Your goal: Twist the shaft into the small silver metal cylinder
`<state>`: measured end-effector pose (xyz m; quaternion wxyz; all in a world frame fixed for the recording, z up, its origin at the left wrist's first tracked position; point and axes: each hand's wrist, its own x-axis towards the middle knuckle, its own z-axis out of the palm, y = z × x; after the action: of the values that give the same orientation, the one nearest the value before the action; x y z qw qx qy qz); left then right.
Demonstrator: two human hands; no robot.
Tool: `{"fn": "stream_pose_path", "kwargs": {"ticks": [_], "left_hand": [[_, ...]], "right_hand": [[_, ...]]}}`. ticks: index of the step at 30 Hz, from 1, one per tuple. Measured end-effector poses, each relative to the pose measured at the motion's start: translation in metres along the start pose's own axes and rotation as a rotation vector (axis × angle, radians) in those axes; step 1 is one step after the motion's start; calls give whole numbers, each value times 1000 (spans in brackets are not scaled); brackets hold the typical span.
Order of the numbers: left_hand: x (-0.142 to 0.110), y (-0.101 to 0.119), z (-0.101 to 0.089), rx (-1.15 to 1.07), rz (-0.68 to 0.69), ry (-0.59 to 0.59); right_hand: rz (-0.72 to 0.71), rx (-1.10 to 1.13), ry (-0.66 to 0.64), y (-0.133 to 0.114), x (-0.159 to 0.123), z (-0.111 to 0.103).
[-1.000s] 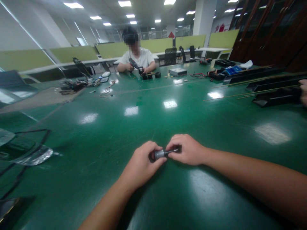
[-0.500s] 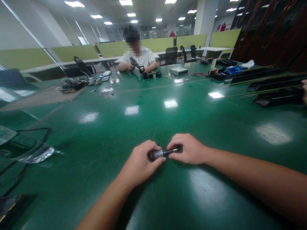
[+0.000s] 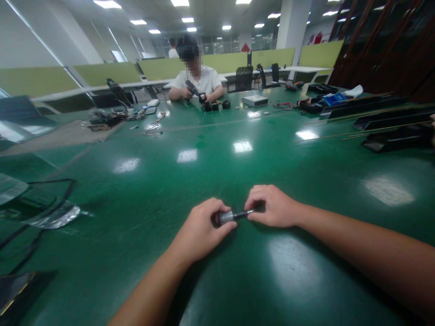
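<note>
Between my two hands, just above or on the green tabletop, is a small silver-grey cylinder [image 3: 226, 217] with a narrower dark shaft pointing right. Its exact kind is not clear. My left hand [image 3: 205, 231] is closed around the thick grey body, thumb and forefinger on either side. The thumb and fingers of my right hand [image 3: 272, 207] pinch the tip of the thin dark shaft [image 3: 243, 214]. The fingers of both hands partly hide the ends of the piece.
Across the green table [image 3: 163, 181] a co-worker [image 3: 197, 79] holds a power drill [image 3: 193, 88] over black parts. Black channel pieces [image 3: 390, 138] and thin rods lie at right. Loose electronics [image 3: 112, 117] sit at far left; clear plastic [image 3: 57, 215] lies nearer.
My right hand has shifted slightly right and away, so more of the dark shaft shows between my hands. My left hand keeps its grip. A second person now shows in the background.
</note>
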<state>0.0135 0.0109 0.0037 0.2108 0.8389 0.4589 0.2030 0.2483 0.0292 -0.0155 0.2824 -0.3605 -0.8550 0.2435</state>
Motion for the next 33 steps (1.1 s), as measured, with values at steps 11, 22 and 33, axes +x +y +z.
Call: {"fn": "stream_pose_path", "kwargs": {"ticks": [11, 22, 33], "left_hand": [[0, -1, -2, -23, 1, -5], [-1, -2, -1, -14, -21, -22], [1, 0, 0, -7, -41, -25]], "right_hand": [[113, 92, -63, 28, -2, -22], [66, 116, -115, 27, -1, -20], [13, 117, -149, 25, 2, -19]]}}
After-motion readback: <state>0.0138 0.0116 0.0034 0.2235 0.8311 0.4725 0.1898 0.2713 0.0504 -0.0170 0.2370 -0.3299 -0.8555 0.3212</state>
